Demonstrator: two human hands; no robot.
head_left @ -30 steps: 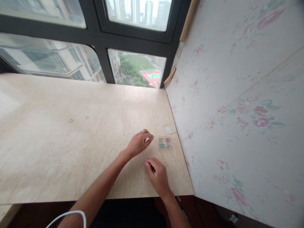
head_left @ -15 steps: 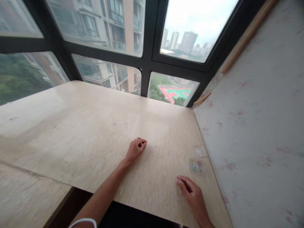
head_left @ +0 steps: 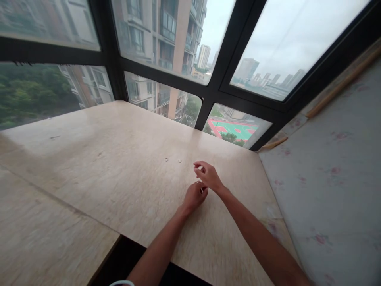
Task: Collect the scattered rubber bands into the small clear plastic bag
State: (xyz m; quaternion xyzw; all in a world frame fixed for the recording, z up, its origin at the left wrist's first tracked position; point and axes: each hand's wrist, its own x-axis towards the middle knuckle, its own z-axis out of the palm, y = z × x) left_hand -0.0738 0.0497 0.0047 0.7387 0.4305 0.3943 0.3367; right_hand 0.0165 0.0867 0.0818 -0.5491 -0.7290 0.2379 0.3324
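My left hand [head_left: 195, 196] rests on the pale tabletop with its fingers curled and thumb drawn in. Whatever it may hold is hidden. My right hand [head_left: 207, 174] is just beyond it and reaches across its fingers. Its fingers are bent toward the thumb; anything between them is too small to make out. Left of the hands, a small thin ring [head_left: 179, 161] lies flat on the table, with a second ring [head_left: 166, 159] beside it.
Beside the wall, a clear plastic packet [head_left: 272, 228] is partly covered by my right forearm. A thin dark object [head_left: 54, 137] lies far left on the tabletop [head_left: 119, 174]. Dark-framed windows [head_left: 166, 85] border the far edge, and a flowered wall [head_left: 333, 190] the right.
My right hand has moved from near the packet, forward and left, to my left hand. The view has shifted left. Both rings still lie on the table.
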